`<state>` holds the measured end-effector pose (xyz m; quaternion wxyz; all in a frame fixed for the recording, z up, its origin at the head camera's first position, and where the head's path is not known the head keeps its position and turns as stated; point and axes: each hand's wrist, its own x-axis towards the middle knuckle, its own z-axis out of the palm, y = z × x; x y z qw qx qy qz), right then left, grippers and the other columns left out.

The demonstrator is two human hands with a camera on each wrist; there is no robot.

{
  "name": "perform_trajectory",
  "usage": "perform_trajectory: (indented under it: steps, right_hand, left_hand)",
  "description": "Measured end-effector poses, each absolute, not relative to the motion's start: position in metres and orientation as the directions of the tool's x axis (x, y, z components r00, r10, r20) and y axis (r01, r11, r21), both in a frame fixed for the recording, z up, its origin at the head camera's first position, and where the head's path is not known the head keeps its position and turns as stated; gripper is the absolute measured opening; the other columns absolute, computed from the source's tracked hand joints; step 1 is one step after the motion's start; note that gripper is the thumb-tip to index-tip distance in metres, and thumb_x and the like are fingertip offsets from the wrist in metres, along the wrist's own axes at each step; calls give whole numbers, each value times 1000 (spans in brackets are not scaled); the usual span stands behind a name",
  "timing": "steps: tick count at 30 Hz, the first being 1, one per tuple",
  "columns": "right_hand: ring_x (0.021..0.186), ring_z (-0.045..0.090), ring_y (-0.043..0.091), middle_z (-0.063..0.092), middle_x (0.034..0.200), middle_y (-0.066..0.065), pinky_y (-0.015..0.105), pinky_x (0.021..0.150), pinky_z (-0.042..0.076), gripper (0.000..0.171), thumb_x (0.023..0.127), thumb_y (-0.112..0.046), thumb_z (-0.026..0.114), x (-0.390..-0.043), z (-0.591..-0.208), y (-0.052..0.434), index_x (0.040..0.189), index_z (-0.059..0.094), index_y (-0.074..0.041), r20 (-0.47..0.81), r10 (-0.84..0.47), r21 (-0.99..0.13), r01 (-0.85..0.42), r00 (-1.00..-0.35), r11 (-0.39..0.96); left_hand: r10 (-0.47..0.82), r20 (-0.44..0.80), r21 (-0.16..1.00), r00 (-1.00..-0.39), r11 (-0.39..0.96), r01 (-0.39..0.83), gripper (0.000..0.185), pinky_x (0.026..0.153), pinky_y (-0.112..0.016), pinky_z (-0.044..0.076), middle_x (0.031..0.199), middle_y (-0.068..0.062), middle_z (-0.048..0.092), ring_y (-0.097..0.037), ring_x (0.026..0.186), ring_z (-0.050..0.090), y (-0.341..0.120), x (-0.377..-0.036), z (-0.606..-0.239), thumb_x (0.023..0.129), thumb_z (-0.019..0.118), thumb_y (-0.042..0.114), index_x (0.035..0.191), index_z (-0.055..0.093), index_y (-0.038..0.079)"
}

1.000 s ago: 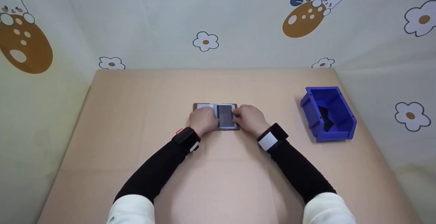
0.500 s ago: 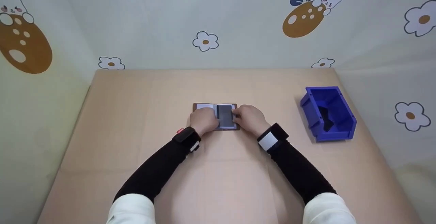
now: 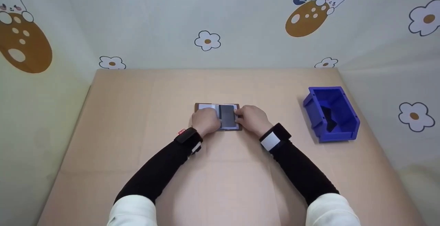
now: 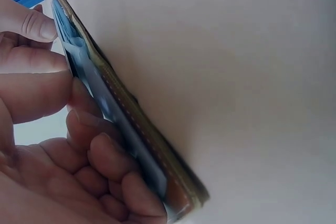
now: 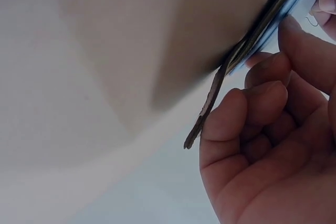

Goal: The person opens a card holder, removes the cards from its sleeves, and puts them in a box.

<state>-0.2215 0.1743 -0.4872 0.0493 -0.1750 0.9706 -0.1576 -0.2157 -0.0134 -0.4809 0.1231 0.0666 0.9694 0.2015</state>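
A brown card holder (image 3: 206, 106) lies open at the middle of the table, with clear sleeves inside and a dark card (image 3: 227, 116) on top of them. My left hand (image 3: 205, 121) rests on its left half, fingers curled onto the sleeves. The left wrist view shows those fingers (image 4: 100, 145) pressing the sleeves against the brown cover (image 4: 152, 145). My right hand (image 3: 252, 119) sits at the right side, thumb and forefinger pinching the dark card's right edge. In the right wrist view the curled fingers (image 5: 262, 108) touch the sleeves beside the cover's edge (image 5: 210, 98).
A blue plastic bin (image 3: 338, 136) stands at the right of the tan table (image 3: 220, 171), with a dark item (image 3: 328, 117) inside. Patterned fabric walls close in the table at the back and both sides.
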Motion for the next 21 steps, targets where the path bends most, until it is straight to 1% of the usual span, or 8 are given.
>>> perform_trajectory:
  steps: [8, 11, 15, 18, 21]
  right_hand:
    - [93, 67, 27, 72, 103, 12, 42, 79, 52, 32, 84, -17, 78, -221, -489, 176, 115, 75, -11, -24, -346, -343, -317, -938, 884]
    - [91, 67, 27, 72, 102, 12, 42, 78, 51, 31, 85, -17, 78, -221, -489, 176, 115, 75, -11, -23, -347, -343, -319, -937, 884]
    - [84, 65, 25, 72, 100, 13, 42, 75, 51, 33, 85, -16, 77, -220, -489, 176, 117, 74, -11, -18, -357, -335, -330, -934, 882]
    - [81, 64, 25, 72, 98, 13, 42, 73, 50, 32, 85, -15, 76, -220, -488, 175, 117, 74, -11, -11, -364, -333, -340, -931, 880]
    - [80, 64, 26, 72, 97, 13, 42, 73, 50, 32, 85, -14, 77, -220, -488, 175, 116, 74, -11, -3, -364, -336, -342, -931, 878]
  left_hand:
    - [196, -178, 412, -964, 905, 107, 23, 73, -46, 49, 83, -9, 66, -27, 75, 60, -16, -216, -484, 87, 64, 24, 70, 61, 9]
    - [194, -185, 432, -963, 897, 97, 23, 72, -45, 50, 84, -9, 66, -26, 74, 59, -19, -215, -484, 88, 65, 25, 73, 63, 8]
    - [192, -204, 457, -960, 886, 80, 21, 67, -43, 50, 85, -9, 66, -25, 71, 58, -25, -214, -481, 87, 65, 26, 77, 64, 7]
    - [193, -223, 478, -956, 876, 65, 20, 62, -40, 48, 82, -7, 63, -23, 69, 56, -30, -215, -479, 87, 65, 25, 74, 62, 9]
    - [198, -233, 497, -952, 866, 58, 23, 58, -37, 43, 75, -5, 60, -21, 65, 53, -36, -215, -478, 86, 63, 23, 67, 57, 12]
